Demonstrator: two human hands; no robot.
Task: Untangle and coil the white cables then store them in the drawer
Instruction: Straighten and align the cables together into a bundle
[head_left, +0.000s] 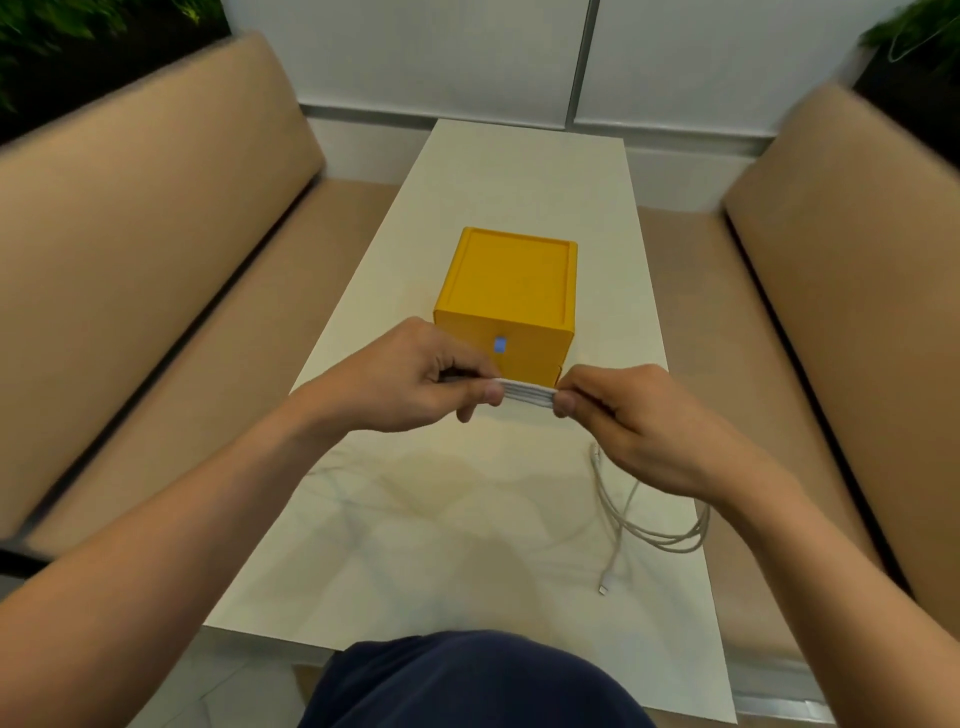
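White cable, folded into a short flat bundle (527, 391), spans the gap between the two hands. It could spring apart if either pinch slackens, since nothing ties the strands. The yellow drawer box (511, 301) just beyond the knuckles looks closed, so opening it would probably mean freeing one hand, the likeliest point for the loops to slip. A second, loose cable (649, 525) lies on the table (415, 519) below the right wrist, near the edge, where a dragging forearm might snag it. The left hand (415, 379) and right hand (634, 421) hover above the table, forearms converging, each pinching one end of the bundle between thumb and curled fingers.
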